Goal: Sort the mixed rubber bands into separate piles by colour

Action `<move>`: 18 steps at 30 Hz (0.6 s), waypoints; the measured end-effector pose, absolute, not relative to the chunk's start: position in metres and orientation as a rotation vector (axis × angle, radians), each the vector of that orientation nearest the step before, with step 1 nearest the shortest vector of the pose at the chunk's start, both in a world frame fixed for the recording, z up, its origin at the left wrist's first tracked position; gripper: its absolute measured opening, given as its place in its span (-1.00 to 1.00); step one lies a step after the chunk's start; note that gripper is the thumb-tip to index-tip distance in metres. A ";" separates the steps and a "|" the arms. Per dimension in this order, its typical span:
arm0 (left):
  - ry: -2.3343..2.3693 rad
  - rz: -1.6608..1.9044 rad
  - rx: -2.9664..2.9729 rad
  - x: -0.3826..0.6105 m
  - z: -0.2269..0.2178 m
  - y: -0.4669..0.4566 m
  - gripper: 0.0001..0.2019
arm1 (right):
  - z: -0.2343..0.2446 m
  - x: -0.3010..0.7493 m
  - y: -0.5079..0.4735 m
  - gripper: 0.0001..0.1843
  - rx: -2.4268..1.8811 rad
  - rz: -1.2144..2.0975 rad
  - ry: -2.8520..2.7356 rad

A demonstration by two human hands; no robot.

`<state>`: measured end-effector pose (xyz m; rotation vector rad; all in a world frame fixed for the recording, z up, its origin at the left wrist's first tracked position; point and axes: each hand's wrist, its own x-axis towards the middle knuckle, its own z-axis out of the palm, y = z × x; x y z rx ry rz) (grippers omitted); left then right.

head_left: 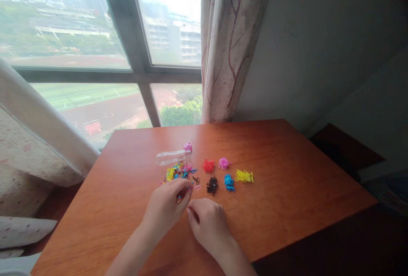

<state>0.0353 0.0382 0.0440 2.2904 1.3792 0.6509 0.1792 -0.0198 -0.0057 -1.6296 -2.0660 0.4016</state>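
My left hand (167,199) is closed in a pinch in front of a mixed heap of small coloured rubber bands (174,173). Whatever its fingertips hold is too small to make out. Just to the right and nearer to me, my right hand (208,221) rests low over the table with its fingers curled; their tips are partly hidden. Sorted bands lie in separate piles to the right: red bands (208,165), pink bands (224,163), black bands (212,186), blue bands (229,182) and yellow bands (244,176). A few loose bands lie beside the heap.
Behind the heap lies a clear plastic container (172,154) with a pink piece (188,146) at its right end. Everything is on a brown wooden table (287,182). A window (140,72) and curtains (223,55) stand beyond its far edge.
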 end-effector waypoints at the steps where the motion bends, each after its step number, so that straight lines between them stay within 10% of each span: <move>1: 1.379 0.595 2.349 0.048 0.050 0.046 -0.83 | -0.006 0.179 -0.019 -0.87 -1.658 0.399 -2.068; 18: 1.360 0.347 2.475 0.152 0.045 0.118 -0.83 | -0.007 0.181 -0.018 -0.88 -1.654 0.420 -2.082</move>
